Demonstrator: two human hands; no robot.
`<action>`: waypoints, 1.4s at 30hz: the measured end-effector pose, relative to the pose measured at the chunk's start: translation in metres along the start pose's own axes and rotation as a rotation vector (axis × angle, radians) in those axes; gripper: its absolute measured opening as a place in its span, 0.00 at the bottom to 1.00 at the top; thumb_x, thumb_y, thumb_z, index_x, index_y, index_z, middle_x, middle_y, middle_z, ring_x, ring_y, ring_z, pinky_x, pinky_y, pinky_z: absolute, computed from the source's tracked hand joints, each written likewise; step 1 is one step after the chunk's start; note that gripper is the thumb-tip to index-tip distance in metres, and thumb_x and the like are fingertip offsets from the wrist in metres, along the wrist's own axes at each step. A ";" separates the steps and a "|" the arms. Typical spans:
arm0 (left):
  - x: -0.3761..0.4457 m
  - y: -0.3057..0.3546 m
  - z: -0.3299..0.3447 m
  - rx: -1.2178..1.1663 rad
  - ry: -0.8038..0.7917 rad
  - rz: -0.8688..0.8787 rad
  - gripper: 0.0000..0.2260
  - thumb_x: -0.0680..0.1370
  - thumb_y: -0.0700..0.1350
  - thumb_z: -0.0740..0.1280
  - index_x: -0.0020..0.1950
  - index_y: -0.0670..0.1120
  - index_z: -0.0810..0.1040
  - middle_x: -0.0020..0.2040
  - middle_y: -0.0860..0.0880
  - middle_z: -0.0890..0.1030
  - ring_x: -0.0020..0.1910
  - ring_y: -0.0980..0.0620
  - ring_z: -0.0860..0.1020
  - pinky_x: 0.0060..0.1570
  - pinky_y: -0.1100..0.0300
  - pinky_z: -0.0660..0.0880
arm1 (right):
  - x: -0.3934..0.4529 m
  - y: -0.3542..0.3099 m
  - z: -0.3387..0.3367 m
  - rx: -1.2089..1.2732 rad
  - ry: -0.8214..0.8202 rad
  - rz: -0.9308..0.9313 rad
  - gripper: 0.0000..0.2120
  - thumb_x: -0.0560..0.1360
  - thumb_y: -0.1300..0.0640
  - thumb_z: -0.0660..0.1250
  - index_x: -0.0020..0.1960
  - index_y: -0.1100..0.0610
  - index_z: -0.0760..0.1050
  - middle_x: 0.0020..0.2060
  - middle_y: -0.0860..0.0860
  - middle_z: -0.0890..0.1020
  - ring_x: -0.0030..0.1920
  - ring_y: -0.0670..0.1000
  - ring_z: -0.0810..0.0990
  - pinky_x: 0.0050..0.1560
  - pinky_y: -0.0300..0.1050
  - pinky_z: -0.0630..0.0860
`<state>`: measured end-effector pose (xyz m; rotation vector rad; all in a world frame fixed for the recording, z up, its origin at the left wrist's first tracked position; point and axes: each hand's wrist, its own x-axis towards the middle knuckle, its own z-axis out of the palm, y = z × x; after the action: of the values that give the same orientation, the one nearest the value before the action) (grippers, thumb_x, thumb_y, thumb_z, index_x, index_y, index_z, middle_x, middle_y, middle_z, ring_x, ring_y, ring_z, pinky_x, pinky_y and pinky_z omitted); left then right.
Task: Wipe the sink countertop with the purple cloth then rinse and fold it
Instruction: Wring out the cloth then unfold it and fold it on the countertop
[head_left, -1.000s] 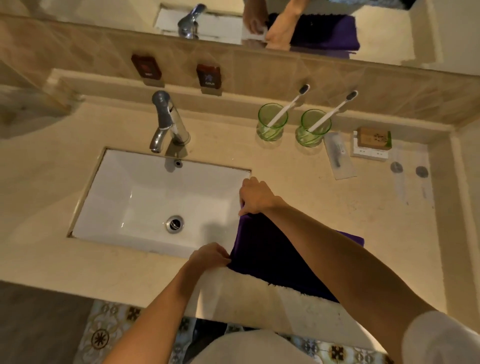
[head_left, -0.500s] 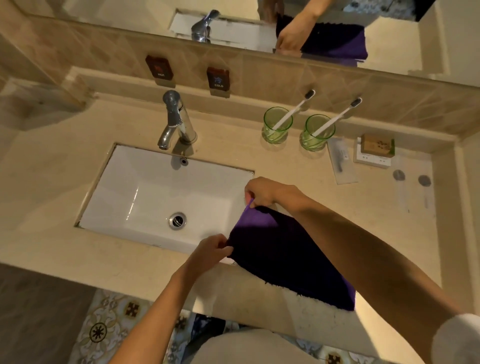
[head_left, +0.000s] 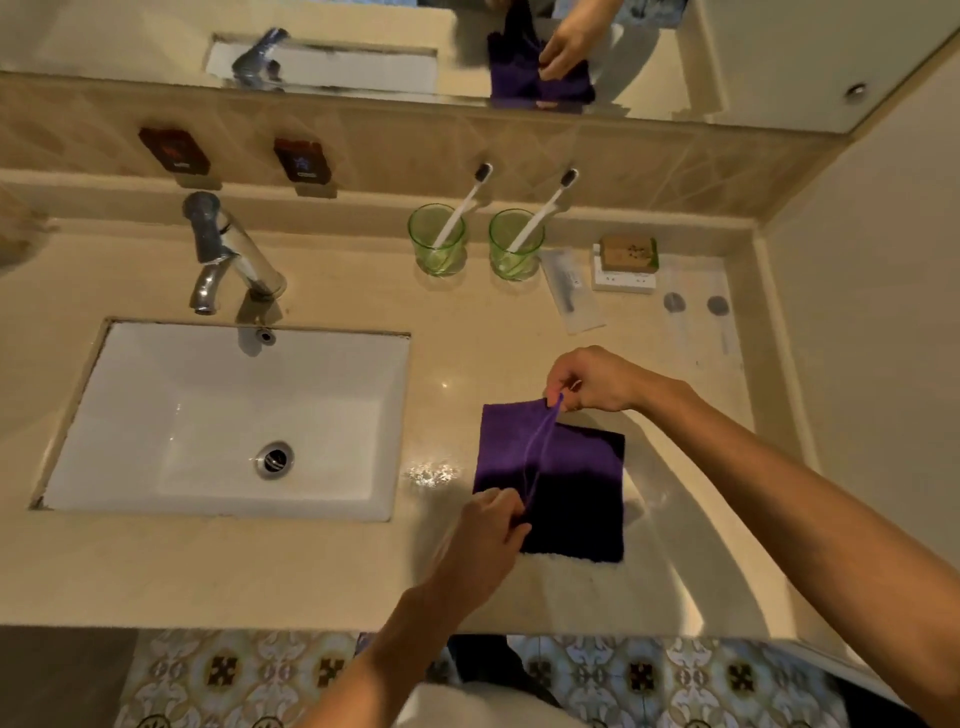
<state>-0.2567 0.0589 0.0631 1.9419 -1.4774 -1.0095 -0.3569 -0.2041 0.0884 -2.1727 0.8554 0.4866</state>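
The purple cloth (head_left: 571, 483) lies on the beige countertop (head_left: 467, 364), to the right of the white sink (head_left: 223, 415). One half is folded over towards the right, and its raised edge runs between my two hands. My right hand (head_left: 592, 379) pinches the far corner of that edge. My left hand (head_left: 488, 525) pinches the near corner, close to the counter's front edge. The cloth's right part lies flat in shadow under my right forearm.
A chrome tap (head_left: 228, 254) stands behind the sink. At the back are two green glasses (head_left: 436, 239) (head_left: 514, 244) with toothbrushes, a wrapped item (head_left: 569, 291) and a soap box (head_left: 626, 260). A wet patch (head_left: 431, 473) glistens left of the cloth.
Both hands have carried the cloth's left edge up and over to the right, away from the sink rim, so the cloth is now doubled over on the counter.
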 end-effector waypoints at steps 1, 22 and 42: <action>0.003 0.005 0.011 0.033 -0.025 0.024 0.03 0.79 0.41 0.70 0.48 0.43 0.77 0.43 0.50 0.77 0.40 0.56 0.71 0.41 0.68 0.68 | -0.010 0.008 0.001 -0.011 0.004 0.024 0.09 0.70 0.66 0.75 0.48 0.55 0.86 0.47 0.54 0.86 0.48 0.53 0.83 0.54 0.49 0.80; 0.026 0.037 0.105 0.308 -0.337 0.150 0.07 0.83 0.39 0.61 0.59 0.42 0.75 0.54 0.44 0.78 0.51 0.47 0.77 0.50 0.54 0.76 | -0.054 0.067 0.076 0.309 0.388 0.356 0.13 0.72 0.75 0.66 0.47 0.58 0.81 0.38 0.51 0.79 0.40 0.50 0.77 0.44 0.35 0.70; 0.057 -0.018 0.027 -0.396 -0.013 -0.271 0.19 0.73 0.32 0.64 0.36 0.55 0.84 0.38 0.56 0.85 0.37 0.58 0.81 0.44 0.61 0.78 | -0.068 0.070 0.109 0.758 0.614 0.690 0.11 0.77 0.56 0.69 0.37 0.56 0.72 0.33 0.55 0.74 0.37 0.53 0.73 0.35 0.43 0.67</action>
<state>-0.2596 0.0111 0.0180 1.8692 -0.9420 -1.3195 -0.4629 -0.1289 0.0210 -1.2729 1.7933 -0.2147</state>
